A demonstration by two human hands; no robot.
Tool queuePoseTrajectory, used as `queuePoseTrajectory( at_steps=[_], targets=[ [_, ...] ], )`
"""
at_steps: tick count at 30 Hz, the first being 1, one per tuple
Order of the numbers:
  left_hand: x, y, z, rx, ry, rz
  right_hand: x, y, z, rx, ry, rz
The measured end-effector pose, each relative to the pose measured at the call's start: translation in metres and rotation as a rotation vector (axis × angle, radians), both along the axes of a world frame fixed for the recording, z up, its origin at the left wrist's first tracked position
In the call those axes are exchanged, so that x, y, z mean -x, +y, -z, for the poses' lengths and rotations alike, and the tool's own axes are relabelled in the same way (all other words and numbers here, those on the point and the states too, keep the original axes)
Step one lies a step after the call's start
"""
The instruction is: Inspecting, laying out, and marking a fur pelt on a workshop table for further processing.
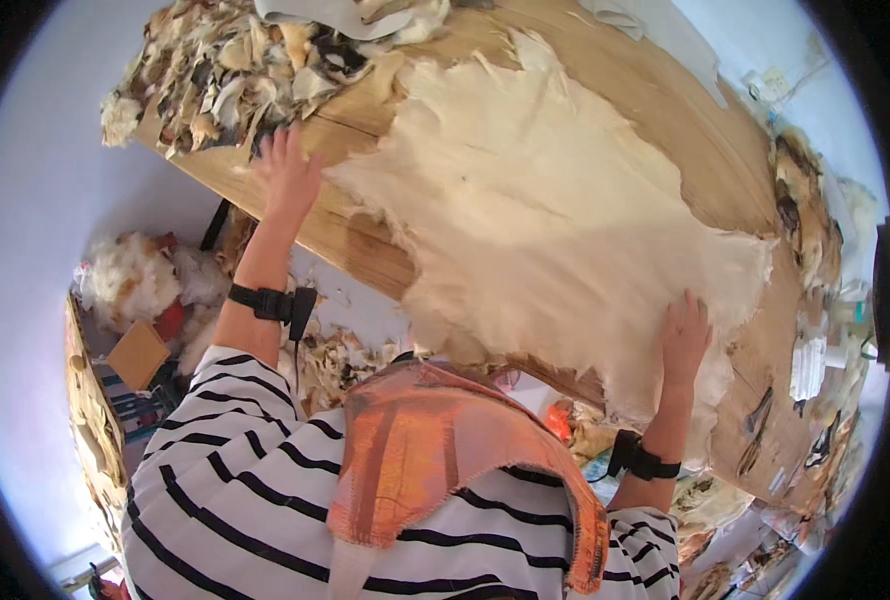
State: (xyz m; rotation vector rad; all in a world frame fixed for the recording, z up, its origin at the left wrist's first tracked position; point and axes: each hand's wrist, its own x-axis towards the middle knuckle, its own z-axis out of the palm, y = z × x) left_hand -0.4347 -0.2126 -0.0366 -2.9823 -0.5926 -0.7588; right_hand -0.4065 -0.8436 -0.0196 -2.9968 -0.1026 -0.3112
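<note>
1. The left hand, fingers spread and holding nothing, was at the table's near-left edge, beside one pale hide.
2. The right hand rested open on the hide, toward the table's right end.
3. One large scrap pile lay at the table's left.
4. The hide's long axis slanted lengthwise along the table.

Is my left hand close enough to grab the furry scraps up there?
Probably yes: the left hand is just beside the pile of furry scraps, it looks open and empty, and nothing seems to block the way.

black-striped white shirt, black forearm straps
</note>
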Motion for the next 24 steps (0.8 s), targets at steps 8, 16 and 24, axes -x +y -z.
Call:
queuePoseTrajectory(
  at_steps=[8,16,24],
  targets=[
    [-0.101,-0.089,-0.005,-0.043,0.297,0.91,0.009,0.37,-0.009,-0.405,0.035,-0.943],
    [-0.105,-0.095,0.0,-0.006,0.286,0.933,0.01,0.385,0.004,-0.441,0.116,-0.826],
    [-0.127,-0.084,-0.016,0.008,0.692,0.824,0.042,0.33,-0.022,-0.63,0.457,-0.799]
  ],
)
